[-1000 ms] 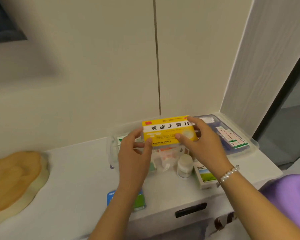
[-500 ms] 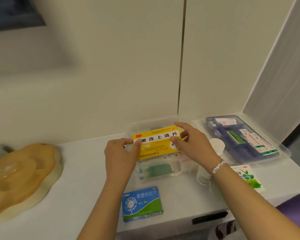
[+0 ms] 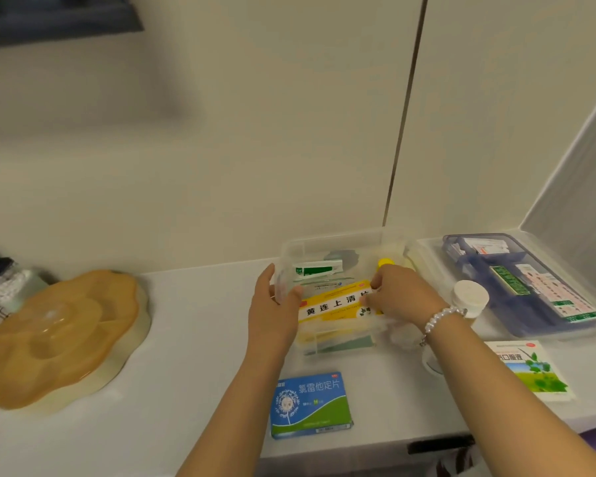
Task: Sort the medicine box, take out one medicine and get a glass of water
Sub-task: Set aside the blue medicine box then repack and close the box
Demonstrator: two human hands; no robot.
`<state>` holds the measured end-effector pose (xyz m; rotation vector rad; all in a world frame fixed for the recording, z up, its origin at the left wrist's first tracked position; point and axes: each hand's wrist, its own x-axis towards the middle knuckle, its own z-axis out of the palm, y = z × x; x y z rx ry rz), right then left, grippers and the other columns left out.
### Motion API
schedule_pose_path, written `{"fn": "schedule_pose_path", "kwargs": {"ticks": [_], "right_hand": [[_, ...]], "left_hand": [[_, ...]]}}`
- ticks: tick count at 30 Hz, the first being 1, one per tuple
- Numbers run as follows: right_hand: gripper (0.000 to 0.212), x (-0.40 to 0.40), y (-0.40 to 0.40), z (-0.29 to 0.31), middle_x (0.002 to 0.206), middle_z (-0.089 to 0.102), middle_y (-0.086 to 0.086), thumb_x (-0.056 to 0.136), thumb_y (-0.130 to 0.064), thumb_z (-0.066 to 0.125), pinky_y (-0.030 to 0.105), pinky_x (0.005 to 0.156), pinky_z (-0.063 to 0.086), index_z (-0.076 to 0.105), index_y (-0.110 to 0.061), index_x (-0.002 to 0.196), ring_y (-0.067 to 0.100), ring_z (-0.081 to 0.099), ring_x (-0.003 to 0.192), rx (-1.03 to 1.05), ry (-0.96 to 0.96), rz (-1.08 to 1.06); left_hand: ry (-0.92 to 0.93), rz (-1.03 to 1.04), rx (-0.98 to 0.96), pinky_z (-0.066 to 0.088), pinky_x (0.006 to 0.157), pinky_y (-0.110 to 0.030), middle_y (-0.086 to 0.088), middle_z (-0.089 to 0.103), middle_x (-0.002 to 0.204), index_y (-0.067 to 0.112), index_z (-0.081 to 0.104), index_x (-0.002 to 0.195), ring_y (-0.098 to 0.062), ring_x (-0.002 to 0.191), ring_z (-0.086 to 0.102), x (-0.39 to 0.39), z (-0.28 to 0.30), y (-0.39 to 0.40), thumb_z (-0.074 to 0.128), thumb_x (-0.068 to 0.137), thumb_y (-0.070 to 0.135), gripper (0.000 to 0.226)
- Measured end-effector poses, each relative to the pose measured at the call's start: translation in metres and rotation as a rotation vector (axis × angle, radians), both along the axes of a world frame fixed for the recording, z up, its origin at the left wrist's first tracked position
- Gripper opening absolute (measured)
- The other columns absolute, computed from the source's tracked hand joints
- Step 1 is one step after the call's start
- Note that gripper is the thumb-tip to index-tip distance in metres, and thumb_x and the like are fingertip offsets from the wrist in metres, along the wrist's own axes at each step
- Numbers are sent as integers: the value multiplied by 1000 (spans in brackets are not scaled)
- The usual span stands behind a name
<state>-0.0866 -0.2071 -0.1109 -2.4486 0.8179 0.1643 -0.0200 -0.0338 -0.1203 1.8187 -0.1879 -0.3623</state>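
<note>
Inside the clear medicine box (image 3: 344, 242), the left hand (image 3: 274, 313) and right hand (image 3: 401, 294) pinch the yellow carton (image 3: 334, 304); lowered crooked, it could jam on the green tube (image 3: 319, 269).

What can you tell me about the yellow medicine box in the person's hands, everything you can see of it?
The yellow medicine box is a flat cardboard carton with a white band of dark Chinese characters and a small red mark at its top right corner. It lies tilted, printed face up, inside the clear plastic container, over other items. The right hand pinches its right end; the left hand is at its left end by the container's wall. It looks closed and undamaged.
</note>
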Motion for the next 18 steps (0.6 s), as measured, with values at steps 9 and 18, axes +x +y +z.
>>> {"fn": "schedule_pose_path", "kwargs": {"ticks": [9,18], "right_hand": [[37,5,-4,-2,59,46,2,89,-33,50,23,49,32,46,-12,59,16,46,58,11,176,43],[28,-28,-2,8,83,61,-12,86,-32,59,5,58,39,62,-22,112,-1,55,75,76,-368,70]], "left_hand": [[5,-6,4,51,82,-31,-5,58,125,30,34,138,-15,99,60,2,-2,2,55,89,25,54],[-216,75,223,31,109,-43,-10,31,143,17,36,138,-24,131,35,-13,4,-9,55,88,31,55]]}}
